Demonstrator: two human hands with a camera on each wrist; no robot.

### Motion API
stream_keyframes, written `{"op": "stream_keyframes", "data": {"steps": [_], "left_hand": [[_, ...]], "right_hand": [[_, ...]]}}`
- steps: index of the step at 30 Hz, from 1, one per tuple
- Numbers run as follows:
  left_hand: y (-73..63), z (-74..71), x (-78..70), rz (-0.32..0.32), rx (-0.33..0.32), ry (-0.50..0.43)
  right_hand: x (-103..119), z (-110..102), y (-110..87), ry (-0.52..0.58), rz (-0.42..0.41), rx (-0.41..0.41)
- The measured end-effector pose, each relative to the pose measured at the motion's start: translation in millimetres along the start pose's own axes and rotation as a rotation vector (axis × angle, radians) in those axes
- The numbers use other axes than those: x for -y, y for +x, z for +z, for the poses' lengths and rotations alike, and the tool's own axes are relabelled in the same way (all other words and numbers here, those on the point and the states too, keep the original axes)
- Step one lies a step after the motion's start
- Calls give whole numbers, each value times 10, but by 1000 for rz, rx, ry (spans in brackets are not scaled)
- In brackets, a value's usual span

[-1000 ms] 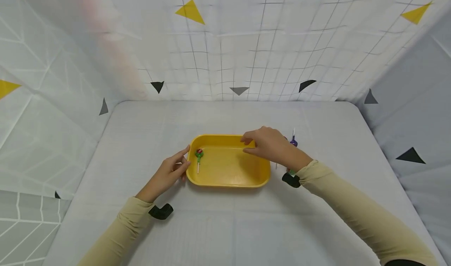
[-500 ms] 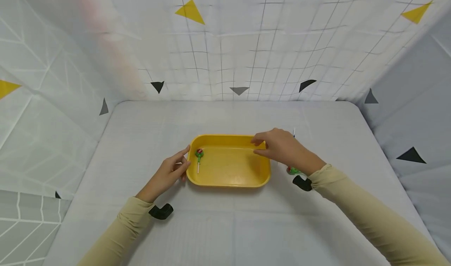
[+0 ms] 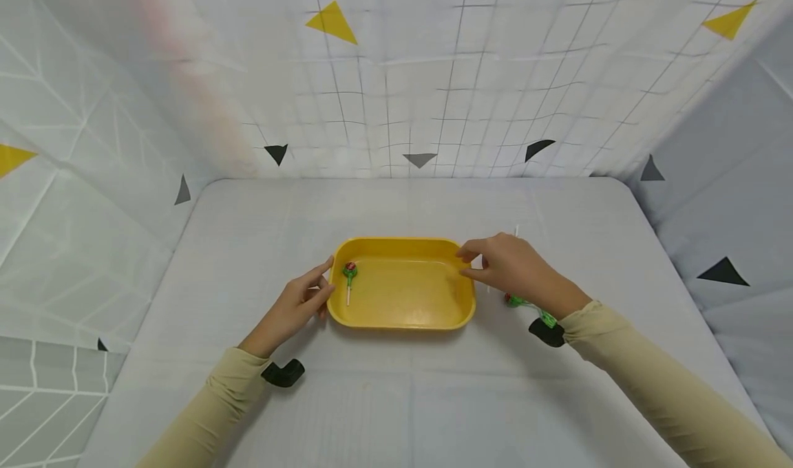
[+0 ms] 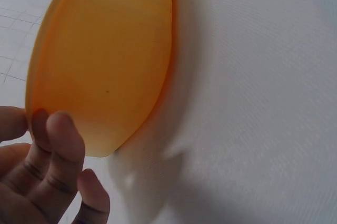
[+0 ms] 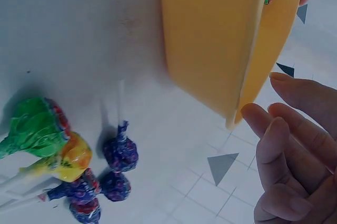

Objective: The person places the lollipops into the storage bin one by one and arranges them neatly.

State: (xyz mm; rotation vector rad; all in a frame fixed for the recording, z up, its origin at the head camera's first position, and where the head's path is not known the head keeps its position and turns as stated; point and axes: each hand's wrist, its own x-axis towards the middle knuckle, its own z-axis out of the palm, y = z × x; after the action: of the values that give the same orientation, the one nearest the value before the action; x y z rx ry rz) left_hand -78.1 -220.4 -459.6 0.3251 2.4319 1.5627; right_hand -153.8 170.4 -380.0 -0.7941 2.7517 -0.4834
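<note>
The left hand [image 3: 299,304] holds the left end of a yellow tray [image 3: 403,299], its fingertips at the rim and outer wall. Inside the tray, near the left end, lies a green and red wrapped lollipop [image 3: 350,272]. At the tray's right end hovers the right hand [image 3: 511,268], thumb and forefinger apart and nothing between them; whether a fingertip touches the rim, I cannot tell. Below it in the right wrist view are a green lollipop [image 5: 37,127], a yellow lollipop [image 5: 73,158] and several purple lollipops [image 5: 121,153]. The head view hides most of them behind the right hand.
A white cloth covers the table [image 3: 396,399]. Behind it rises a white grid-patterned curtain [image 3: 421,76] with yellow, grey and black triangles. Similar cloth hangs at both sides. Dark camera mounts [image 3: 283,373] sit at the wrists.
The right hand has drawn back rightward and a little toward the person, from over the tray to its right rim. More of the green lollipop beside the tray shows. The left hand stays put.
</note>
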Motion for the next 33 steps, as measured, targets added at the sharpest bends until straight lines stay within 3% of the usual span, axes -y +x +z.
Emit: {"op": "stream_keyframes", "data": {"steps": [22,33], "left_hand": [[4,-4,3,6,0,3],[11,2,12,10,-4,9]], "right_hand": [[-326,-3,-321,4,81,-18],[-513,158,-477,21,114,9]]}}
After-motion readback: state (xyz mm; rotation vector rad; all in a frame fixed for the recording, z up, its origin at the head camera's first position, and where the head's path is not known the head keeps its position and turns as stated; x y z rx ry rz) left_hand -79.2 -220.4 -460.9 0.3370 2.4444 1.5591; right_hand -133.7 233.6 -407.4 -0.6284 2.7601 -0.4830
